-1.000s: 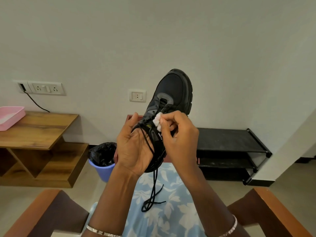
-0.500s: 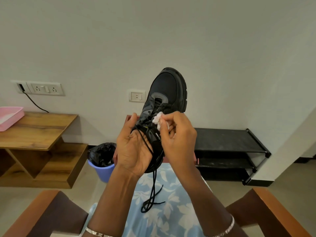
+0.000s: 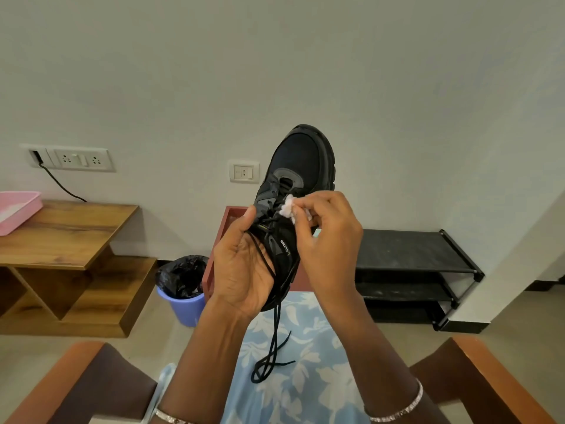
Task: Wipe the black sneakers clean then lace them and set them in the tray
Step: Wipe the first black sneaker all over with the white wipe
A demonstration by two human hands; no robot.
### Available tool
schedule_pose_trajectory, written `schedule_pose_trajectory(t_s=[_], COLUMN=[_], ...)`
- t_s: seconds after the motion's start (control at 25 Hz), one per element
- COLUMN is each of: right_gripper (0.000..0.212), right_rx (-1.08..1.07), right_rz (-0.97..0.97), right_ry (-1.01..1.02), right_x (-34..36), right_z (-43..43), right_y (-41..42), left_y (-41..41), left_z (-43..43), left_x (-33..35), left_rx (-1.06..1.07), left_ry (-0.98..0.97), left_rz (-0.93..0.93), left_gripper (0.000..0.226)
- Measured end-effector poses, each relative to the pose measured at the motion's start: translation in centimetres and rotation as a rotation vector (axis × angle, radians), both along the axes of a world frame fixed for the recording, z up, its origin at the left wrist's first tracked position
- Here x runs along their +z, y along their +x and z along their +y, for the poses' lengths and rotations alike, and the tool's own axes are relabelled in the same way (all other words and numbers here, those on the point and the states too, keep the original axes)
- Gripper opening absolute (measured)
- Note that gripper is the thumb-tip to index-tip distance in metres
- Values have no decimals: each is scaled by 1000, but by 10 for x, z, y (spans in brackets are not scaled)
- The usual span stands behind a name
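Observation:
A black sneaker (image 3: 301,162) is held up in front of me, toe pointing up and away. My left hand (image 3: 241,267) grips its heel end from the left, thumb on the upper. My right hand (image 3: 328,240) pinches a small white wad of tissue (image 3: 287,208) and presses it against the lace area by the tongue. Loose black laces (image 3: 270,353) dangle down over my lap. A pink tray (image 3: 16,209) sits on the wooden table at the far left. Only one sneaker is in view.
A wooden side table (image 3: 70,237) stands at left, with a blue bin (image 3: 183,296) lined in black beside it. A reddish wooden piece (image 3: 224,228) is behind my hands. A black shoe rack (image 3: 409,255) stands at right. Chair arms (image 3: 477,368) flank my lap.
The sneaker has tilted slightly, and my right hand with the tissue has shifted a little along the lace area. My left hand keeps its grip.

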State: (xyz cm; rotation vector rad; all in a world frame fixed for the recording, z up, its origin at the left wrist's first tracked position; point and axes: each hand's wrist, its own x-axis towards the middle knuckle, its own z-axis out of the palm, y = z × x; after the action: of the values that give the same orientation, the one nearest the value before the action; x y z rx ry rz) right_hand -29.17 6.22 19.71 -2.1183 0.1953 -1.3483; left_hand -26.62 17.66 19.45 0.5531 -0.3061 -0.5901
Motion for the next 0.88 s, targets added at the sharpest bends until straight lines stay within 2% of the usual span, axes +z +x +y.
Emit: schedule_pose_trajectory(t_s=[0.08,0.2,0.28,0.52,0.68,0.8,0.88], right_gripper=[8,11,14,9,18,17,16], right_rx=[-25,167,253,-21,213,281,295], right_rz=[9,117,198,139,221,324,416], right_ry=[-21,-16,-32,-72,-98,40,243], right_x=[6,0,-2,11,-4,-11,-9], right_z=[-3,14,21,-12,-1,-4,-19], right_y=[3,-16,-26,-4,-21,-33,-37], left_y=[0,1,1,-1,6,10,16], left_z=[-2,2,4,0,1,4,9], left_x=[0,2,2,0,-5,-7,-7], left_rx=[8,36,45,32,28,20,30], left_ry=[3,-13,-19,37,-10,-53,-110], left_rz=[5,23,34,6,3,-2,34], left_gripper=[60,57,63,59,62,65,67])
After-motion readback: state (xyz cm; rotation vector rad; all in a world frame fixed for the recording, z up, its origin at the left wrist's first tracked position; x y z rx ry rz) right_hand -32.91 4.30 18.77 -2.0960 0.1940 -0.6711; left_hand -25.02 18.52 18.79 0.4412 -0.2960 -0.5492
